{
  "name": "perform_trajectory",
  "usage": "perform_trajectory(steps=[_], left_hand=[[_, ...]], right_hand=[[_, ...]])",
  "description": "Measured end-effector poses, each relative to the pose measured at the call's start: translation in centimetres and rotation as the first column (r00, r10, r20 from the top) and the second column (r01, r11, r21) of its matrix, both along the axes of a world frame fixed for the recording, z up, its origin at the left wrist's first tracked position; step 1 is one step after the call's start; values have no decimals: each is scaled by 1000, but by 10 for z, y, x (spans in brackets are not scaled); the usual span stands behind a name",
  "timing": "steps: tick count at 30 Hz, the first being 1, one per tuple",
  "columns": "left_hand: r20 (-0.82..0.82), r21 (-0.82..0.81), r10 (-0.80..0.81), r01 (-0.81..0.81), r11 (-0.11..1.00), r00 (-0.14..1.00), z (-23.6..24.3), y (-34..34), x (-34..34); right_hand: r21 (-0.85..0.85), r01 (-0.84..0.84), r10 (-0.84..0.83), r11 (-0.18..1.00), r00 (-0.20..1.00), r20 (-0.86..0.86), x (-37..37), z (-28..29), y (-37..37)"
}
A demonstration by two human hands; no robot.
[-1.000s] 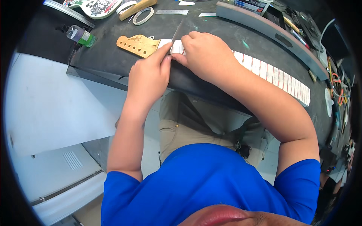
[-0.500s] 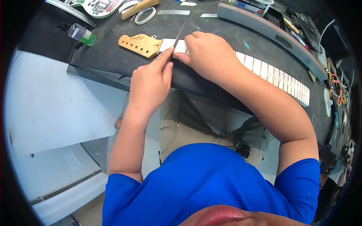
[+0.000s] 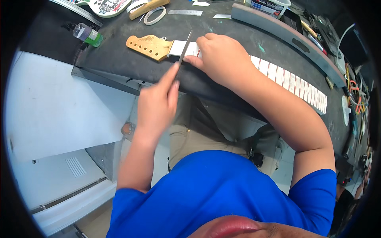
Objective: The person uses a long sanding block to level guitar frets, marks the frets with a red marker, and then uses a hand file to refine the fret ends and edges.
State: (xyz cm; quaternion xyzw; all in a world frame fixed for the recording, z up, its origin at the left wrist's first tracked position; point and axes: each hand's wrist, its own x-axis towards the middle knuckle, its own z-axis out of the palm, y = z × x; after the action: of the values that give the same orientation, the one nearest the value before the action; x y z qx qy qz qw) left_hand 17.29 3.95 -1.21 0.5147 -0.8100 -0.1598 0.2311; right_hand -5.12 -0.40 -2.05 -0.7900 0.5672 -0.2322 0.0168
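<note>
A guitar neck (image 3: 274, 72) lies across the dark bench, its wooden headstock (image 3: 149, 47) at the left and its fretboard faced with white strips that show reddish lines between them. My left hand (image 3: 155, 104) is closed around the near end of a narrow metal file (image 3: 185, 49), index finger stretched along it. The file crosses the neck close to the headstock, its tip pointing away from me. My right hand (image 3: 222, 57) grips the neck just right of the file, thumb on the near edge; its curled fingertips are partly hidden.
A long grey beam (image 3: 289, 39) lies along the bench's far right. Behind the neck are a tape roll (image 3: 155, 16), a wooden block (image 3: 149, 8) and a steel ruler (image 3: 185, 12). A bottle with green liquid (image 3: 88, 35) stands at left; tools (image 3: 355, 95) crowd the right edge.
My left hand has pulled the file back toward me, and the hand is slightly blurred. My right hand stays in place on the guitar neck.
</note>
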Motion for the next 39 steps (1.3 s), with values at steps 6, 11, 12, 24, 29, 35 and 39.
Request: perform_trajectory(steps=[6, 11, 12, 24, 29, 35, 39], left_hand=[[54, -78, 19, -15, 997, 998, -22, 84, 59], [-12, -38, 28, -29, 999, 1000, -6, 62, 49], [-10, -52, 8, -8, 999, 1000, -5, 59, 48], [-21, -37, -1, 0, 999, 1000, 13, -43, -22], [-48, 36, -1, 3, 999, 999, 3, 31, 19], [59, 46, 10, -12, 999, 998, 15, -11, -2], [17, -146, -41, 43, 988, 999, 5, -34, -12]], right_hand=[[6, -3, 3, 1000, 1000, -14, 2, 1, 1], [-21, -6, 5, 1000, 998, -55, 1, -1, -3], [-29, -3, 2, 1000, 998, -59, 2, -1, -3], [-82, -33, 29, 996, 998, -58, 5, -2, -2], [-32, -4, 2, 999, 999, -49, 1, -2, -2], [-52, -24, 22, 998, 999, -49, 0, -3, 0], [-91, -33, 30, 995, 999, -38, 5, -4, -2]])
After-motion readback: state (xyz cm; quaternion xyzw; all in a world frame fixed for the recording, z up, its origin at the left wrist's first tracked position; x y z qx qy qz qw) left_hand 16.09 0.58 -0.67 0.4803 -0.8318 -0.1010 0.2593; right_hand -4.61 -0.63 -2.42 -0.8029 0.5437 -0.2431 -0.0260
